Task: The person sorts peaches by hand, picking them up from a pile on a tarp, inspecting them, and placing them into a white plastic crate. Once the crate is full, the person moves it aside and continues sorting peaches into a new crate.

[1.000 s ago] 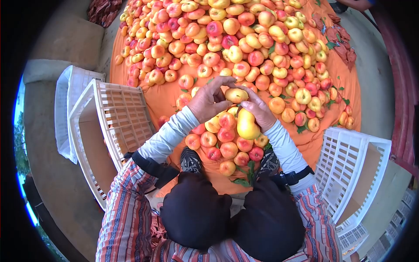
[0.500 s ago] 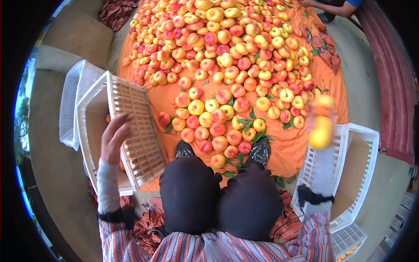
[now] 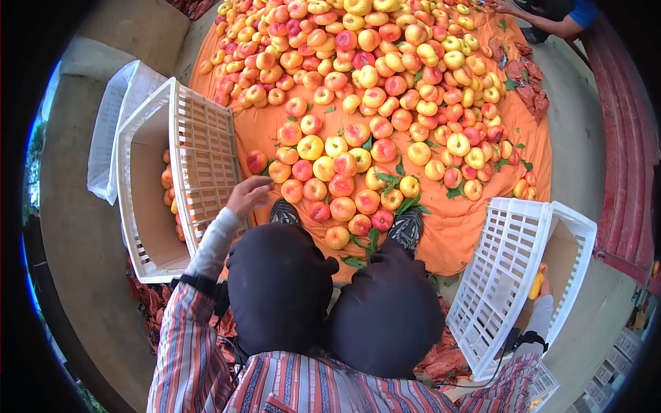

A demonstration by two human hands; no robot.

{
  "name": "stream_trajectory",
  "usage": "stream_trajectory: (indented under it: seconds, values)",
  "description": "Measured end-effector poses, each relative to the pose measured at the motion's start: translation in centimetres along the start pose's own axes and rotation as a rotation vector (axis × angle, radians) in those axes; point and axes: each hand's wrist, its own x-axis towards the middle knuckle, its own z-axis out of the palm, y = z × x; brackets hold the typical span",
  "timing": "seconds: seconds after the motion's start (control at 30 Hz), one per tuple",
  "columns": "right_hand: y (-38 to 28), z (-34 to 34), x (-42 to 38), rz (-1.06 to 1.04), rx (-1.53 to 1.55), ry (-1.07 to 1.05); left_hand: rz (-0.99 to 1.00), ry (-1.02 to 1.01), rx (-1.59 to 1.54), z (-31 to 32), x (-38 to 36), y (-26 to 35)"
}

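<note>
My left hand (image 3: pixel 249 196) is empty, its fingers stretched toward the near peaches beside the left crate. Red and yellow flat peaches (image 3: pixel 342 206) lie loosely spread in front of my shoes, some with green leaves among them. My right hand (image 3: pixel 545 282) reaches inside the right white plastic crate (image 3: pixel 501 258), partly hidden by its slatted side. A yellow peach (image 3: pixel 535 286) is held in its fingers. The left white crate (image 3: pixel 206 148) is tipped on its side, with several peaches (image 3: pixel 167 180) visible inside.
A large heap of peaches (image 3: pixel 385 62) covers the orange cloth (image 3: pixel 447 230). Behind the left crate stands another white crate (image 3: pixel 103 148). A co-worker's arm (image 3: pixel 551 26) shows at the top right, near a dark red metal panel (image 3: pixel 616 138). Crumpled red wrapping (image 3: pixel 527 86) lies alongside.
My right hand has moved from above the right crate's inner side down into the crate with the peach. My left hand has left the left crate's opening and moved right, toward the near peaches.
</note>
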Motion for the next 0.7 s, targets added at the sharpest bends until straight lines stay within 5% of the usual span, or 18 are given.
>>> stream_trajectory:
  seconds: [0.2, 0.33, 0.4, 0.53, 0.6, 0.7]
  values:
    - [-0.8, -2.8, -1.1, 0.300, -0.246, 0.136, 0.031, -0.092, 0.156, 3.4, 11.4, -0.8]
    - [-4.3, -1.9, -2.7, 0.005, -0.195, 0.360, 0.103, -0.123, 0.167, 5.9, 18.7, -0.1]
    - [-7.4, -0.9, -4.3, -0.256, -0.185, 0.294, 0.381, 0.065, 0.453, 7.6, 22.7, -0.4]
    - [-13.0, 14.3, -13.8, -0.653, -0.243, 0.226, 0.095, 0.223, 0.403, 11.9, 28.6, 1.8]
    - [-13.5, 21.0, -16.0, -0.715, -0.353, 0.175, 0.348, 0.345, 0.611, 13.5, 29.3, 2.6]
    - [-12.3, 30.7, -17.6, -0.742, -0.505, -0.105, 0.306, 0.284, 0.669, 13.6, 30.5, 2.9]
